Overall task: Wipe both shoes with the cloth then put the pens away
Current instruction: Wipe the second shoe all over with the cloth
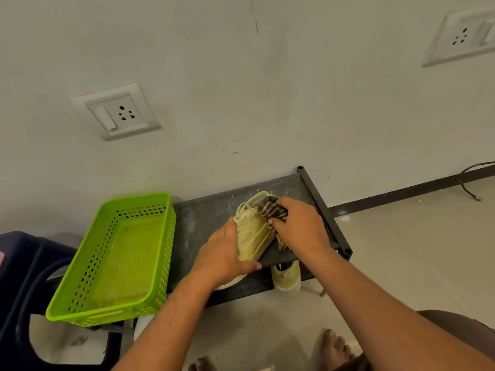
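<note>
Gripping pale yellow laced shoe (251, 234), left hand (222, 253) fingers curled round it, right hand (300, 226) clutching striped cloth (273, 210)

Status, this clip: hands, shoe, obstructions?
Left hand grips shoe on shelf. Right hand holds cloth against it. Second shoe below. Nothing blocking; pens not in view.

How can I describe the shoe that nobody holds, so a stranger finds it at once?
Find the dark metal rack against the white wall, right of the green plastic basket. Below its top shelf's front edge stands a pale yellow shoe. Unlike its twin on top, nobody holds it.
</note>
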